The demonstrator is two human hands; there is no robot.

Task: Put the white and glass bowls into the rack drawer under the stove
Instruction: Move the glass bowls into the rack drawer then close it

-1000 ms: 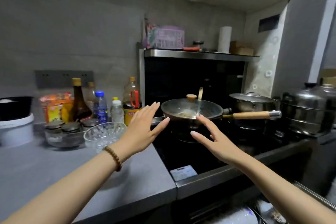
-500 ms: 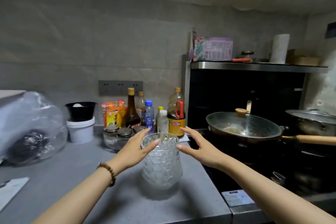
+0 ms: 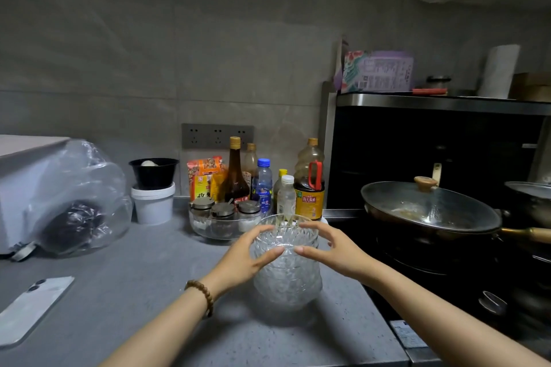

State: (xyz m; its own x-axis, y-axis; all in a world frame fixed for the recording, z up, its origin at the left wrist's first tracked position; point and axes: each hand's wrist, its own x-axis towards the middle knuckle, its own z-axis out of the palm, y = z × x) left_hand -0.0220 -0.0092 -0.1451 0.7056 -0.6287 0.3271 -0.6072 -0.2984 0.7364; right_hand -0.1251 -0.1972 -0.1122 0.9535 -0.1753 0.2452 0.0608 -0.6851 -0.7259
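A stack of cut-glass bowls [image 3: 287, 280] stands on the grey counter [image 3: 143, 292], just left of the stove. My left hand [image 3: 246, 256], with a bead bracelet on the wrist, curls around the left side of the top bowl. From the right, my right hand [image 3: 335, 250] wraps the same bowl, and the two thumbs nearly meet in front of it. The stack still rests on the counter. No white bowl and no rack drawer is in view.
Behind the stack are a glass dish with spice jars [image 3: 222, 217] and several sauce bottles [image 3: 308, 182]. A lidded wok [image 3: 429, 208] sits on the black stove to the right. A white tub [image 3: 153, 202], a plastic bag [image 3: 77, 202] and a phone [image 3: 29, 307] lie left.
The view has swung left from the stove to the counter. Both hands have moved in from open, spread positions and closed around the top of the glass bowl stack.
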